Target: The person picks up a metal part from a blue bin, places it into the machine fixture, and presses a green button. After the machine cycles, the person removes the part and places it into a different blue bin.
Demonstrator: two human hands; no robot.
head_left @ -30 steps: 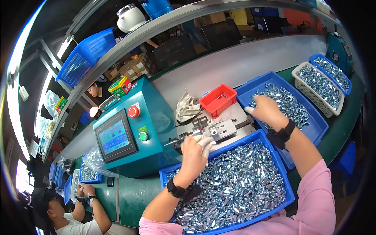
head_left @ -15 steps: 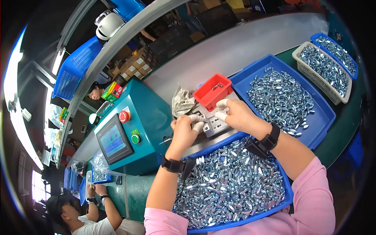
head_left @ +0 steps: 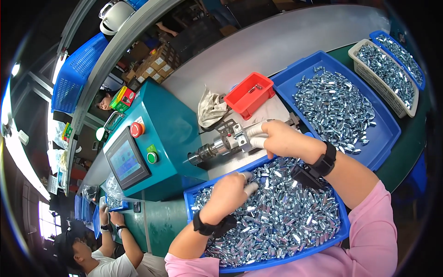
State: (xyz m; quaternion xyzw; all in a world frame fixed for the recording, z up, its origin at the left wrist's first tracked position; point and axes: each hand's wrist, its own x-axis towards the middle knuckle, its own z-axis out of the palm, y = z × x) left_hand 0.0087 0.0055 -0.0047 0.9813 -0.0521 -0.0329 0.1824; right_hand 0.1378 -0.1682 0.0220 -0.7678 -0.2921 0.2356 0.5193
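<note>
Item, near edge of the green workbench (head_left: 406, 138): shallow blue plastic tray (head_left: 337, 237) heaped with small shiny metal parts (head_left: 277, 217). My left hand (head_left: 228, 196) rests on the heap at the tray's far left corner, fingers curled; whether it holds a part I cannot tell. My right hand (head_left: 281, 138) pinches closed at the silver metal fixture (head_left: 226, 141) just beyond the tray's far rim; what it pinches is hidden. Little room between tray, fixture and teal control cabinet (head_left: 170, 134).

pink sleeves, black wristband on each wrist, white fingertip covers on left hand (head_left: 229, 194), right hand (head_left: 282, 138).
</note>
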